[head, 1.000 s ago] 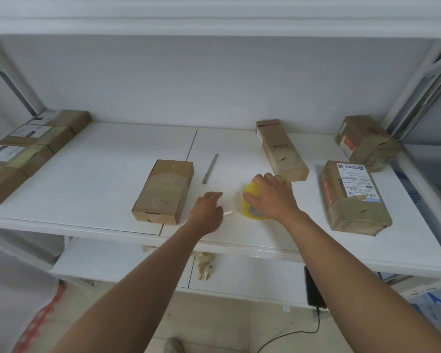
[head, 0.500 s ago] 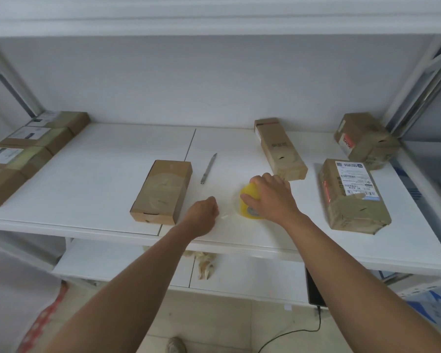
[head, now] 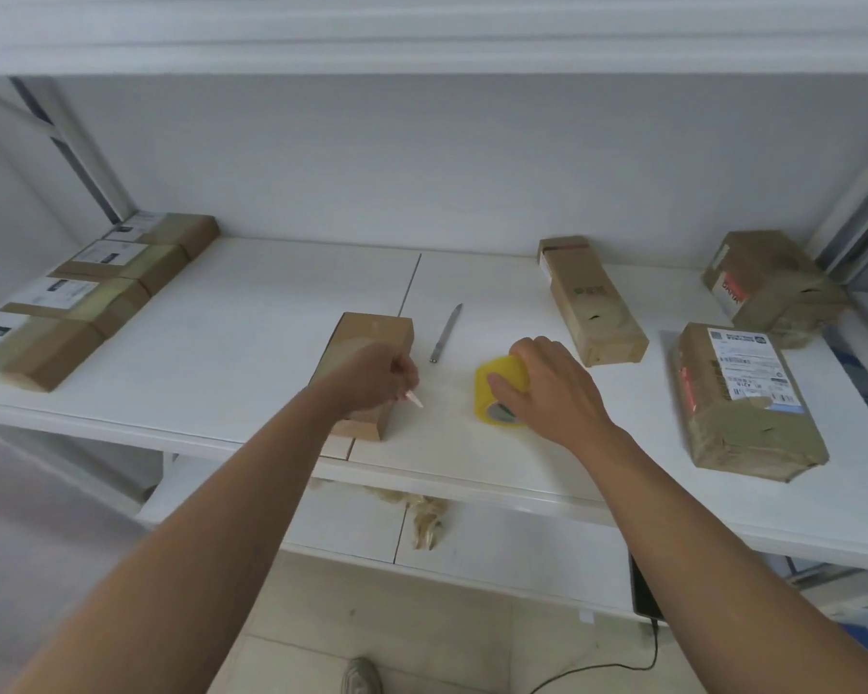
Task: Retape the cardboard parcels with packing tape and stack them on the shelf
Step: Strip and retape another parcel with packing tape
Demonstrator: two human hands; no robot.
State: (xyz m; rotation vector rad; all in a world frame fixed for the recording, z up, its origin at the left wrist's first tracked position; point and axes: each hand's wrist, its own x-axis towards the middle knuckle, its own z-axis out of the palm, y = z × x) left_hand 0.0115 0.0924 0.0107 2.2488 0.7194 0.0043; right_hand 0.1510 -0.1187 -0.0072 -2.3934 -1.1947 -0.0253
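Eight cardboard parcels lie on the white shelf (head: 231, 343), all in a single layer. Four of them sit side by side in a row at the left end (head: 86, 298), each touching the next, and at least three carry a white label on top. One plain parcel (head: 372, 338) lies near the front edge at the middle, partly hidden by the left forearm. Three more are on the right side: a long narrow parcel (head: 592, 303) angled toward the back wall, a labelled parcel (head: 742, 398) near the front right, and a crumpled parcel (head: 772, 288) in the far right corner, with red print on its side.

There is one roll of yellow packing tape (head: 497, 393), resting on the shelf between the plain parcel and the long narrow one. The right hand (head: 547, 388) is cupped over the roll, fingers curled across its top and thumb on its near face, holding it down. The left hand (head: 377, 378) hovers over the near end of the plain parcel, closed in a pinch on the free end of the tape (head: 414, 400) (a thin pale strip sticks out past the fingertips). A faint clear band runs between that pinch and the roll, just above the shelf surface.

One slim metal blade (head: 446, 333) lies on the shelf behind the hands, just right of the plain parcel and apart from it.
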